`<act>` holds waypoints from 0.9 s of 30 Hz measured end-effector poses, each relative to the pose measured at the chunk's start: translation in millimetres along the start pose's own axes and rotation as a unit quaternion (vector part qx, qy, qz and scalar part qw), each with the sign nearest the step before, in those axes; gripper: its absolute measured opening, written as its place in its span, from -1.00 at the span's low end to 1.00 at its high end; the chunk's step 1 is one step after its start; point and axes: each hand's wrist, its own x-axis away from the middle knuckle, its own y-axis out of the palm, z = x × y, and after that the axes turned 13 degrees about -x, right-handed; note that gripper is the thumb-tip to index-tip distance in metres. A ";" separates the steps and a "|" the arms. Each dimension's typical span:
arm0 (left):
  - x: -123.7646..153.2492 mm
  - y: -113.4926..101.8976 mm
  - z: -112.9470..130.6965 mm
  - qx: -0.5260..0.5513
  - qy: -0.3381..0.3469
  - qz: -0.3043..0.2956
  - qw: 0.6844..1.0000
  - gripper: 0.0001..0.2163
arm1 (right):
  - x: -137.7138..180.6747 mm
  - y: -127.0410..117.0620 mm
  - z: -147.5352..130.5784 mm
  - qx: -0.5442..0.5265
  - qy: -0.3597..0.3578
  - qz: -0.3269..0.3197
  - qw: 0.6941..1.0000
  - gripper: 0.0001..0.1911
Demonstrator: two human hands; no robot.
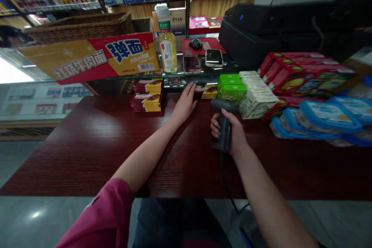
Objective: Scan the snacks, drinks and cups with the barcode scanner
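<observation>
My right hand is wrapped round the handle of a dark grey barcode scanner, held upright over the table with its cable hanging down. My left hand is stretched out on the dark red wooden table, fingers extended, near the glass ledge at the back. Just right of its fingertips are a few yellow-and-maroon chocolate bars, partly hidden. To its left stand stacks of similar chocolate bars. Small green boxes and pale green-white boxes sit behind the scanner.
Red boxes and blue-lidded tubs crowd the right side. On the glass ledge are a bottle of yellow drink, a white phone and a computer mouse. A noodle carton stands at the left.
</observation>
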 end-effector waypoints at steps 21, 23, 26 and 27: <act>85.8 -68.0 3.6 0.301 -0.305 0.027 0.903 -0.71 | 16.6 6.5 13.1 0.122 0.145 -0.158 0.969 -0.59; 87.1 -68.6 2.7 0.332 -0.319 0.024 0.887 -0.72 | 15.8 6.0 16.9 0.140 0.154 -0.156 0.966 -0.59; 85.1 -68.9 4.9 0.343 -0.326 0.026 0.881 -0.76 | 14.5 6.1 19.0 0.153 0.149 -0.152 0.965 -0.58; 84.4 -69.3 5.9 0.340 -0.325 0.026 0.882 -0.77 | 14.3 6.4 19.1 0.154 0.141 -0.152 0.966 -0.58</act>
